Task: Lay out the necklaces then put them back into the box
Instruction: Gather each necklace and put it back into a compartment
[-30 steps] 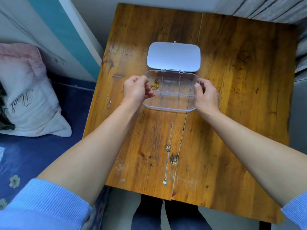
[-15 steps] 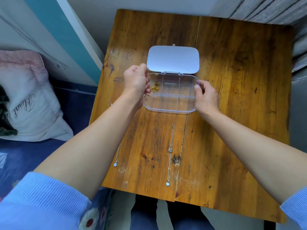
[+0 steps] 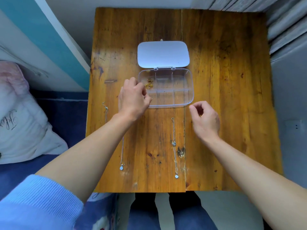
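A clear plastic compartment box sits mid-table with its white lid folded back flat. A gold necklace lies bunched in its far left compartment. My left hand covers the box's near left corner with its fingers curled in; whether it grips the rim is hidden. My right hand hovers just off the box's near right corner, loosely curled and holding nothing. Two silver necklaces lie stretched out on the wooden table: one in the middle, one on the left partly under my left forearm.
The table's left edge borders a bed with a blue sheet and a white pillow. A wall runs behind the table, and grey boards stand at the right. My legs show below the near edge.
My right hand has let go of the box's right side and drawn back toward me. My left hand has slid from the box's far left edge to its near left corner.
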The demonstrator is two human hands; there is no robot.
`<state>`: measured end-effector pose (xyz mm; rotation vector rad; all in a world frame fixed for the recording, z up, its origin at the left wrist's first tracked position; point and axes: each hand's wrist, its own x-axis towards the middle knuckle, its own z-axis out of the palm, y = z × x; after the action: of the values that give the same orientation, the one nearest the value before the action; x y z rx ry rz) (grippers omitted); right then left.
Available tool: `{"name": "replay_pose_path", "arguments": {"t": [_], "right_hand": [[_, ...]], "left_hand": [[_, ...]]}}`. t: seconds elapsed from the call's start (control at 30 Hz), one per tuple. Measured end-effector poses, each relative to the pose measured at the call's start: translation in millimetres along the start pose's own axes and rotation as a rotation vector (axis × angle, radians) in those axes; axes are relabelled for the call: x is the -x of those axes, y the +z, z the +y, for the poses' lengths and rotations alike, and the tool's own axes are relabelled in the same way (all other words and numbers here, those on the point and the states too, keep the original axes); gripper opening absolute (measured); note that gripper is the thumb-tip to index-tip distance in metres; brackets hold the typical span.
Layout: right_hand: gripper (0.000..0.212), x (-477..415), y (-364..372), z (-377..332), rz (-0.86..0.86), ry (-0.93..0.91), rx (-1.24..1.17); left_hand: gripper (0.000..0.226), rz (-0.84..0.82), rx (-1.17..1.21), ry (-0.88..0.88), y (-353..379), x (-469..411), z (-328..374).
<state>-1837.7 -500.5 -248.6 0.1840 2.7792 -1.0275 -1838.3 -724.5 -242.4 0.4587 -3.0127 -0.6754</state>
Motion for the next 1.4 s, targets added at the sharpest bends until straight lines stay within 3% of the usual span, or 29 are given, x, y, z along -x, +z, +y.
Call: {"name": "replay_pose_path", "arguments": {"t": [0.1,0.17,0.47,0.63,0.87,0.97,1.1,1.23,1.4], "right_hand": [[0.022,47.8,8.8,2.0,-0.321,0.1,0.246],[0.029,70.6,14.8,2.1,-0.399,0.113,0.404],[0.02,91.4,37.0,-0.1,-0.309,0.133,0.49],[0.026,84.1,32.5,-2.0,-0.22,0.085,0.53],[0.02,84.3,37.5,-0.9,-0.346,0.101,0.495],[0.016,74.9,30.1,-7.9,-0.373,0.108,0.168],[0.018,51.4,1.2,-52.4,-0.186,0.012,-0.42],[0.024,13.5,-26.1,-103.0,-0.173,0.051,-0.968],[0.029,-38.0,-28.8,-151.4,-0.106,0.231,-1.245]], "left_hand": [[0.014,-0.055,0.071,-0.088,3.7,3.6,-12.5],[0.016,-0.067,0.221,-0.148,4.6,3.8,-16.2],[0.016,-0.048,0.725,-0.448,17.3,10.4,-23.6],[0.02,-0.053,0.771,-0.467,20.0,9.0,-25.8],[0.017,-0.063,0.796,-0.466,22.7,9.2,-29.0],[0.018,-0.081,0.795,-0.463,23.5,8.8,-30.2],[0.02,-0.115,0.823,-0.471,24.7,7.3,-33.1],[0.019,-0.154,0.882,-0.48,26.3,7.0,-35.1],[0.017,-0.161,0.919,-0.489,27.6,6.6,-36.8]]}}
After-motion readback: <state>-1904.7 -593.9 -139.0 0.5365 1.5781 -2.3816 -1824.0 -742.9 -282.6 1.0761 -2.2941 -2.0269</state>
